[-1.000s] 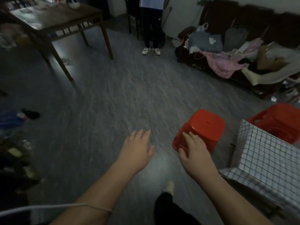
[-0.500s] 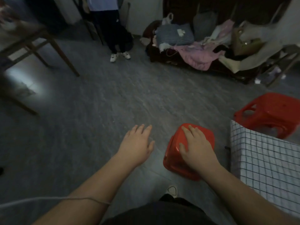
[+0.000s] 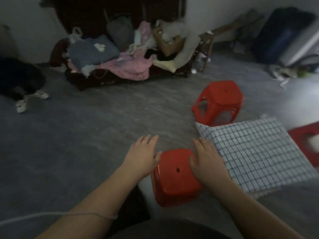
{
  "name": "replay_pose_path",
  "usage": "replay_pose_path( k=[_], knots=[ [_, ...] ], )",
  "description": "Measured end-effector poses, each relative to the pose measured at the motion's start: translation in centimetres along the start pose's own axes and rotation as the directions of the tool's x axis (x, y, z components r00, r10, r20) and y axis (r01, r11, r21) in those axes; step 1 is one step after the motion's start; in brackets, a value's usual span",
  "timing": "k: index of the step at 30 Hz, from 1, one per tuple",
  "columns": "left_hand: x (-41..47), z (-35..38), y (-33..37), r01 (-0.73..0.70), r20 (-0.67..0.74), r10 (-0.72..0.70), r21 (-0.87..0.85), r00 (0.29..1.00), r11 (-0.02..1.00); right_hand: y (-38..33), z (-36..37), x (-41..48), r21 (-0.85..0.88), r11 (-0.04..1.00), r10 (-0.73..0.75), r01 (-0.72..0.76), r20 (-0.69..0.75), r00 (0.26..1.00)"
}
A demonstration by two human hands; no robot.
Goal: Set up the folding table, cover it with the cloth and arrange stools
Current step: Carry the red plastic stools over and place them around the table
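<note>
Red plastic marks the near stool, upright on the floor at about 8 o'clock from the table, which is hidden under the checked cloth. The stool stands just beside the cloth's hanging edge. The step in hand looks like settling this stool into its place. To do it well, press evenly from both sides, slide it square to the table's side, and avoid trapping the cloth's hem under a leg. The right hand lies flat over the seat's 3 o'clock edge, fingers straight, thumb on top, grasping nothing. The left hand is flat and released at the seat's 9 o'clock side, thumb touching the rim. A second stool stands at the table's 11 o'clock, a third stool at its 3 o'clock.
</note>
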State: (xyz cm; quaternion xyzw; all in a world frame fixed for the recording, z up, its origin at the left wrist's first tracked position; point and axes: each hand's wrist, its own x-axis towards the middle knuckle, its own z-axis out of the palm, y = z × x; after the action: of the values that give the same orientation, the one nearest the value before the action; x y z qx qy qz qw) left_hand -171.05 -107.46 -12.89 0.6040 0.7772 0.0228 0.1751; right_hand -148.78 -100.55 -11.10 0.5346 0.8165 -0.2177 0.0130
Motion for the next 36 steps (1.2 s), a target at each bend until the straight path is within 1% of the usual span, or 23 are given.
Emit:
replay_pose_path(
  k=[2, 4, 6, 9, 11, 14, 18, 20, 23, 27, 31, 33, 36],
  knots=[
    [4.7, -0.3, -0.9, -0.139, 0.053, 0.137, 0.038, 0.989, 0.990, -0.4, 0.4, 1.7, 0.051, 0.990, 0.132, -0.131, -0.029, 0.991],
    [8.8, -0.9, -1.5, -0.281, 0.135, 0.270, 0.068, 0.953, 0.957, -1.4, 0.7, 2.8, 0.114, 0.957, 0.274, -0.267, -0.054, 0.960],
    [12.2, -2.1, -2.1, -0.405, 0.227, 0.379, 0.079, 0.897, 0.911, -3.2, 0.7, 3.1, 0.189, 0.895, 0.422, -0.404, -0.063, 0.904],
    [15.9, -3.7, -2.4, -0.590, 0.297, 0.536, 0.129, 0.790, 0.797, -6.2, 1.0, 2.8, 0.292, 0.779, 0.599, -0.555, -0.083, 0.797],
    [17.8, -4.0, -2.0, -0.652, 0.347, 0.587, 0.107, 0.732, 0.750, -7.7, 1.5, 2.8, 0.337, 0.709, 0.683, -0.619, -0.108, 0.723],
    [19.0, -3.5, -0.6, -0.746, 0.388, 0.671, 0.069, 0.632, 0.663, -9.3, 3.0, 2.0, 0.421, 0.575, 0.800, -0.701, -0.112, 0.589],
    [18.6, -1.9, 1.2, -0.811, 0.441, 0.728, 0.002, 0.526, 0.585, -10.8, 4.5, 0.3, 0.507, 0.437, 0.888, -0.743, -0.113, 0.445],
    [18.0, -1.0, 1.6, -0.833, 0.463, 0.739, -0.003, 0.490, 0.554, -10.9, 5.5, -0.4, 0.541, 0.378, 0.914, -0.752, -0.091, 0.394],
    [17.3, 0.8, 1.7, -0.850, 0.483, 0.745, -0.003, 0.460, 0.526, -10.6, 7.7, -0.7, 0.568, 0.328, 0.935, -0.755, -0.078, 0.347],
    [16.9, 4.6, 0.6, -0.850, 0.492, 0.739, 0.001, 0.460, 0.527, -9.7, 12.5, -0.4, 0.601, 0.286, 0.944, -0.747, -0.041, 0.328],
    [18.7, 11.6, -1.9, -0.793, 0.550, 0.684, -0.063, 0.479, 0.606, -7.7, 19.4, 1.6, 0.606, 0.236, 0.951, -0.760, 0.017, 0.310],
    [19.8, 16.1, -3.4, -0.749, 0.575, 0.650, -0.093, 0.497, 0.656, -6.5, 23.7, 3.0, 0.609, 0.190, 0.956, -0.770, 0.063, 0.286],
    [21.8, 23.2, -5.4, -0.730, 0.606, 0.611, -0.072, 0.509, 0.680, -4.0, 30.8, 5.8, 0.635, 0.114, 0.958, -0.764, 0.132, 0.254]
  ],
)
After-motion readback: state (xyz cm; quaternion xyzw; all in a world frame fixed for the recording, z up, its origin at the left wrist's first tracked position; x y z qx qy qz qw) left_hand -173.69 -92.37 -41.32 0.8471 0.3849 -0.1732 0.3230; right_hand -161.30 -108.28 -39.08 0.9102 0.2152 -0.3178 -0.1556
